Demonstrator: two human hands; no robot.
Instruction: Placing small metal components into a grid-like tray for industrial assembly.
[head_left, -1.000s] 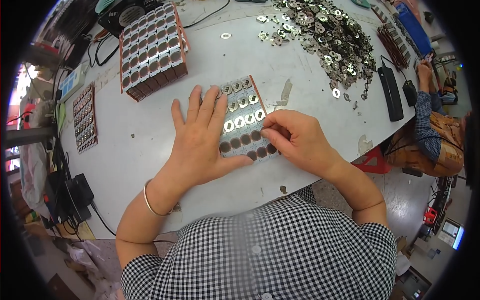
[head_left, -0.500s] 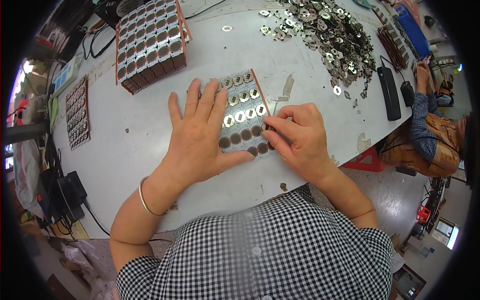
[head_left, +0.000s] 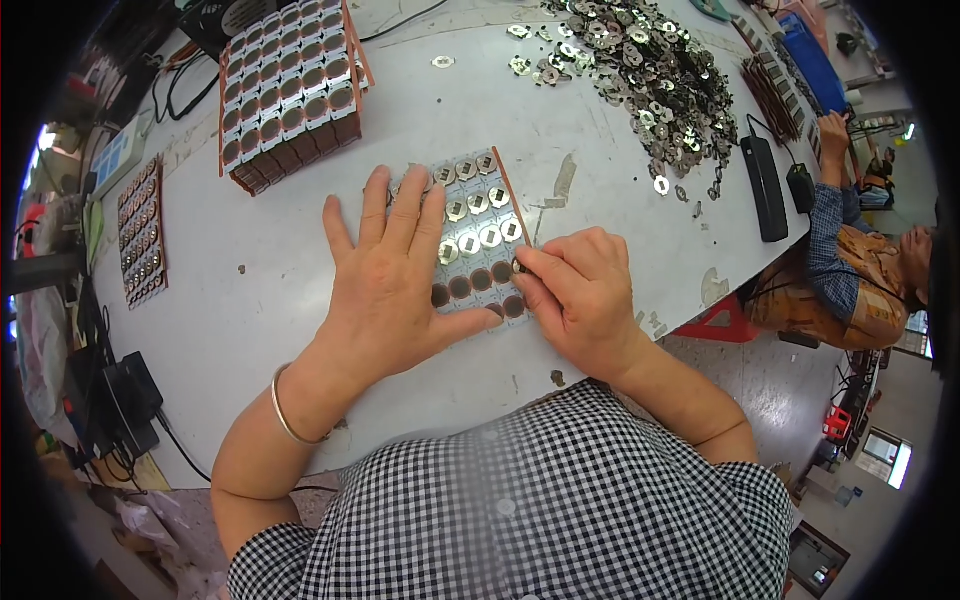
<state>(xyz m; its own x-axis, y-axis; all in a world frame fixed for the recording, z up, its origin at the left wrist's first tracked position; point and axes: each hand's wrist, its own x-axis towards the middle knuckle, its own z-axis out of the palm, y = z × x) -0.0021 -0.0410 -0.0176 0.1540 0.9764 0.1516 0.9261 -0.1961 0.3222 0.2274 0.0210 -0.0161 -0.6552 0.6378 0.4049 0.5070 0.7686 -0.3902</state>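
Pinching a small metal piece (head_left: 519, 266) at the right edge of the panel (head_left: 480, 257), the right hand (head_left: 585, 300) has thumb and forefinger nearly meeting. Fingers spread, the left hand (head_left: 385, 285) covers its left side; uneven pressure could misplace the piece.

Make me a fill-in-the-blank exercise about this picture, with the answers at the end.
The left hand lies spread on the board while the right hand pinches a metal piece at the board's ____ edge.
Shiny pieces sit in the far rows, dark circles in the ____ rows.
The stack of boards stands to the ____ of the metal heap.
The shirt is checked in black and ____.

Missing words: right; near; left; white.
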